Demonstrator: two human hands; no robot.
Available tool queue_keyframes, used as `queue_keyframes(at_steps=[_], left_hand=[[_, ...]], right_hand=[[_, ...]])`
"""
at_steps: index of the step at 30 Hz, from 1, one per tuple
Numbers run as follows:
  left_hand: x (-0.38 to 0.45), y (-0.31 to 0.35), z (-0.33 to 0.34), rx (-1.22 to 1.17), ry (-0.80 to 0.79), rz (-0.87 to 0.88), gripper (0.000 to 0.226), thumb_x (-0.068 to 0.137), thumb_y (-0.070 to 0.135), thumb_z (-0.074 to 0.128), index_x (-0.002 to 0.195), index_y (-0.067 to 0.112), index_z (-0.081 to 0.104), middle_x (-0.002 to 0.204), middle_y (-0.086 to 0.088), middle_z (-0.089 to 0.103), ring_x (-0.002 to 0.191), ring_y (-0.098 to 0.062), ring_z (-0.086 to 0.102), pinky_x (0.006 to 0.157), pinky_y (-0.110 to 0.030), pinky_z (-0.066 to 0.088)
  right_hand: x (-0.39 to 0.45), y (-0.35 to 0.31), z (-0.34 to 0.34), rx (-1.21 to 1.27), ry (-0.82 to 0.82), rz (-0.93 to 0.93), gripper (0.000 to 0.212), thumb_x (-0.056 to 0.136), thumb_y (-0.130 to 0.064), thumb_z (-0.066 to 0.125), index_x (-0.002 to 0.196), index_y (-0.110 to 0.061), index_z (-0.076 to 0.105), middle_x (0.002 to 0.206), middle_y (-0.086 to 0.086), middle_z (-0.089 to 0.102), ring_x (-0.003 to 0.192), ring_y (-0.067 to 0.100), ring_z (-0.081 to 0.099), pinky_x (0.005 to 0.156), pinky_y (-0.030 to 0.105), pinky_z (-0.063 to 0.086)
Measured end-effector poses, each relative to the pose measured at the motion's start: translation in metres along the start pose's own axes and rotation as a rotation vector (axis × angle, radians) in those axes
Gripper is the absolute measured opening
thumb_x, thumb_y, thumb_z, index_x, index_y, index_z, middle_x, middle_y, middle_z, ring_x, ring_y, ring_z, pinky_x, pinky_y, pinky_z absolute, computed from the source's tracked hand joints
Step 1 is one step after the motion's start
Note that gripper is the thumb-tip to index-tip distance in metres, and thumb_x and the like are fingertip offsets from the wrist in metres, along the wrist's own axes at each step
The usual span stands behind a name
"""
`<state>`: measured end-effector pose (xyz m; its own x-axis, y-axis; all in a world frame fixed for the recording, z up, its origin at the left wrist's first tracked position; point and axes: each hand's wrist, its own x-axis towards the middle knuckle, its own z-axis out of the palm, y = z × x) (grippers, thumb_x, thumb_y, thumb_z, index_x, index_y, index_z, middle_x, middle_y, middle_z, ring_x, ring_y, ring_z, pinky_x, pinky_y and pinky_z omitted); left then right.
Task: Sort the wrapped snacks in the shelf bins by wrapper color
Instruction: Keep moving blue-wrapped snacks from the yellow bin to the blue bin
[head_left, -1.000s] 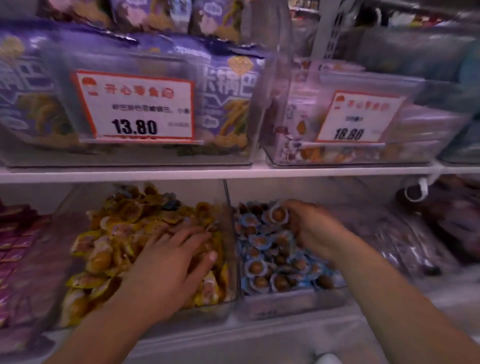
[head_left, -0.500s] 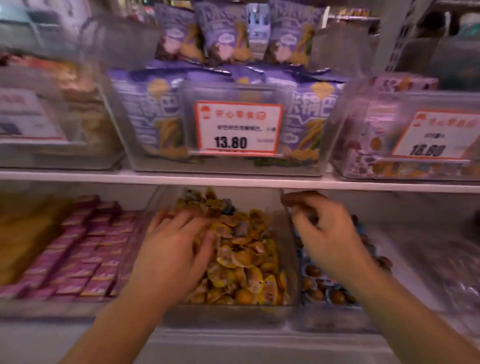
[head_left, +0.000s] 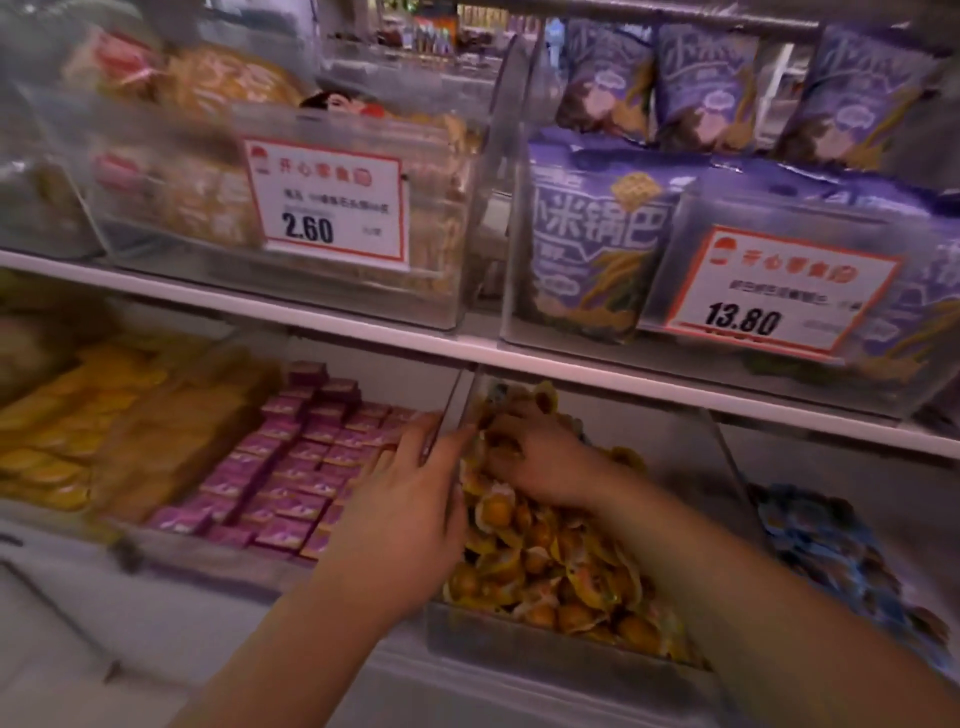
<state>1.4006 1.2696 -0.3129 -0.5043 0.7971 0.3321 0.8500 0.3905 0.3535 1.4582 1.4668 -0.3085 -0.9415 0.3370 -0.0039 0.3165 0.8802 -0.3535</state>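
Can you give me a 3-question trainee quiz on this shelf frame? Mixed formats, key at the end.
1. Multiple choice: the right hand is in the bin of which snacks? A) purple-wrapped B) yellow-wrapped C) blue-wrapped
2. True or false: the price tag in front of the purple bags on the upper shelf reads 13.80.
3. Fill in: the left hand sits at the clear divider between the yellow-wrapped snacks and the ____-wrapped snacks on its left.

Key: 1 B. 2 True. 3 purple. Whether either hand holds a snack cannot be told; the fingers are blurred.
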Motion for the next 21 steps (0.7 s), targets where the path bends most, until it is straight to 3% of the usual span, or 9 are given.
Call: queue_keyframes(at_steps=[4,7,9,11,13,14,16,19,21], left_hand=[[0.001,-0.001,0.001,-0.022,-0.006,0.009,0.058,0.086,0.032,0.041,0.144,0.032,0.036,0.148,-0.002,0.033,0.120,-0.030,0.051,0.099,-0.044,0.046],[0.001,-0.003,0.003,-0.044,-0.009,0.008,0.059,0.085,0.033,0.041,0.144,0.032,0.037,0.148,-0.003,0.034,0.117,-0.030,0.053,0.098,-0.045,0.047],[0.002,-0.004,0.004,-0.051,0.005,0.009,0.059,0.086,0.029,0.046,0.144,0.031,0.037,0.148,-0.004,0.034,0.115,-0.032,0.055,0.097,-0.045,0.048],[0.003,-0.003,0.006,-0.053,0.019,0.005,0.059,0.086,0.027,0.048,0.144,0.031,0.037,0.147,-0.003,0.035,0.113,-0.031,0.056,0.096,-0.044,0.049],[0.002,-0.002,0.007,-0.057,0.033,0.000,0.058,0.086,0.026,0.049,0.143,0.031,0.039,0.146,-0.003,0.036,0.110,-0.031,0.057,0.094,-0.044,0.050],[0.001,-0.001,0.007,-0.058,0.039,-0.002,0.058,0.085,0.026,0.050,0.143,0.030,0.040,0.146,-0.004,0.036,0.108,-0.031,0.058,0.093,-0.043,0.050],[0.001,0.000,0.007,-0.072,0.052,-0.003,0.058,0.085,0.023,0.051,0.142,0.028,0.042,0.145,-0.005,0.038,0.107,-0.032,0.059,0.091,-0.044,0.051],[0.001,0.000,0.008,-0.096,0.064,-0.002,0.059,0.085,0.021,0.053,0.142,0.027,0.042,0.145,-0.005,0.037,0.108,-0.033,0.059,0.090,-0.043,0.051],[0.000,0.000,0.008,-0.112,0.062,0.002,0.058,0.085,0.022,0.051,0.142,0.029,0.040,0.145,-0.003,0.034,0.108,-0.031,0.058,0.090,-0.043,0.051]], right_hand=[[-0.026,0.032,-0.036,-0.094,-0.137,-0.094,0.022,0.090,-0.035,0.065,0.100,-0.017,0.072,0.113,0.004,0.064,0.101,0.018,0.062,0.087,0.028,0.048],[-0.040,0.056,-0.062,-0.269,-0.331,0.112,0.019,0.087,-0.029,0.059,0.098,-0.021,0.072,0.100,-0.002,0.066,0.089,0.014,0.063,0.074,0.020,0.049],[-0.039,0.067,-0.070,-0.363,-0.421,0.252,0.032,0.081,-0.041,0.054,0.099,-0.021,0.072,0.098,0.001,0.070,0.087,0.017,0.066,0.077,0.027,0.054],[-0.036,0.074,-0.073,-0.301,-0.338,0.342,0.037,0.080,-0.052,0.055,0.094,-0.022,0.073,0.096,0.001,0.072,0.084,0.015,0.067,0.078,0.029,0.055],[-0.030,0.075,-0.067,-0.193,-0.136,0.327,0.026,0.088,-0.050,0.057,0.097,-0.029,0.068,0.109,-0.004,0.069,0.090,0.010,0.060,0.076,0.019,0.046],[-0.025,0.071,-0.062,-0.114,-0.033,0.300,0.022,0.092,-0.046,0.055,0.108,-0.034,0.065,0.119,-0.005,0.064,0.097,0.008,0.055,0.079,0.016,0.041],[-0.011,0.056,-0.048,0.063,0.104,0.244,0.024,0.094,-0.044,0.054,0.117,-0.038,0.059,0.129,-0.008,0.060,0.108,0.008,0.054,0.092,0.020,0.040],[0.019,0.027,-0.026,0.007,0.042,0.091,0.055,0.081,-0.051,0.063,0.132,-0.034,0.053,0.133,0.000,0.059,0.119,0.018,0.055,0.103,0.034,0.044],[0.035,0.008,-0.011,-0.085,-0.050,0.093,0.088,0.077,-0.055,0.066,0.151,-0.026,0.028,0.153,0.005,0.038,0.139,0.025,0.036,0.113,0.040,0.034]])
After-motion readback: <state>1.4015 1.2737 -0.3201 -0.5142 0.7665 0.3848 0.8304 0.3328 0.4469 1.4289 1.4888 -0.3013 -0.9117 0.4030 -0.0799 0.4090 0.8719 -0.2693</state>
